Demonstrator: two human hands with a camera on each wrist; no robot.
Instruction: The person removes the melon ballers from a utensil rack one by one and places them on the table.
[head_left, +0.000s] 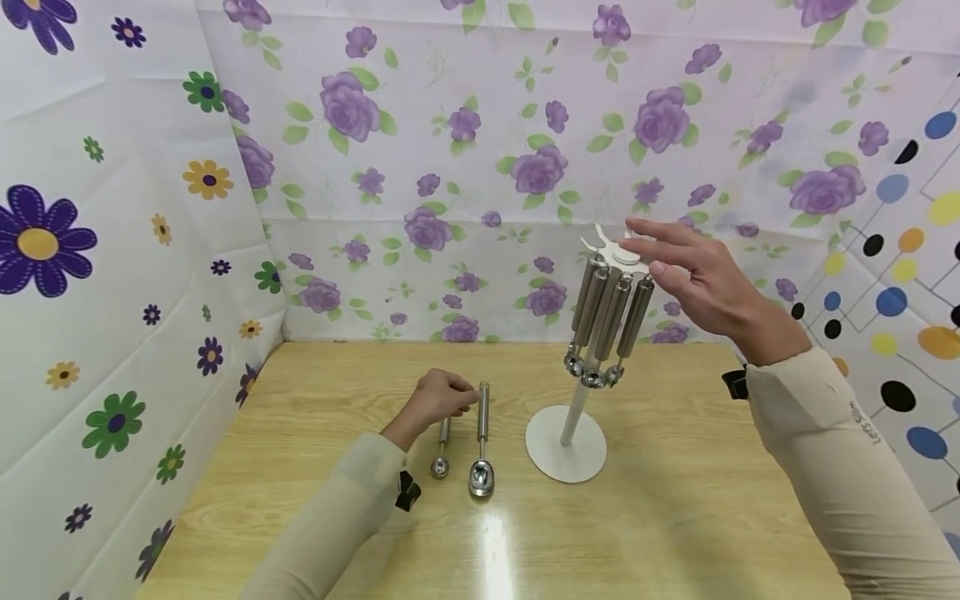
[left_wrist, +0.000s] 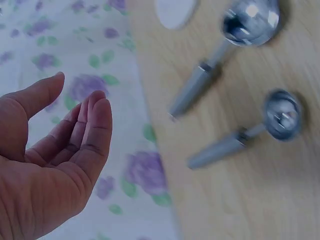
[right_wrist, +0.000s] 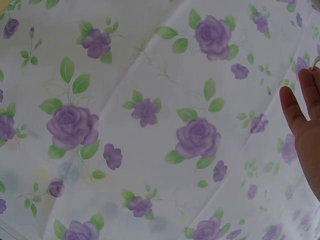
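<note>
My left hand [head_left: 442, 395] hovers over the handle end of a small metal scoop [head_left: 440, 467], its fingers loosely bent. The left wrist view shows nothing in the left hand [left_wrist: 65, 150], with the small scoop [left_wrist: 282, 115] and a larger metal scoop [left_wrist: 192, 90] lying apart from it. Both lie bowl-end toward me in the head view. My right hand [head_left: 701, 279] is at the top of a white hanging stand [head_left: 566, 462], fingers extended over its hooks; whether they touch cannot be told. Several metal-handled scoops [head_left: 611, 321] hang from it. Only part of the right hand [right_wrist: 310, 130] shows in the right wrist view.
The wooden table [head_left: 300, 500] meets a flowered cloth backdrop [head_left: 450, 283] at its far edge. Patterned cloths also stand at the left [head_left: 112, 333] and right sides. The stand's round base is right of the larger scoop.
</note>
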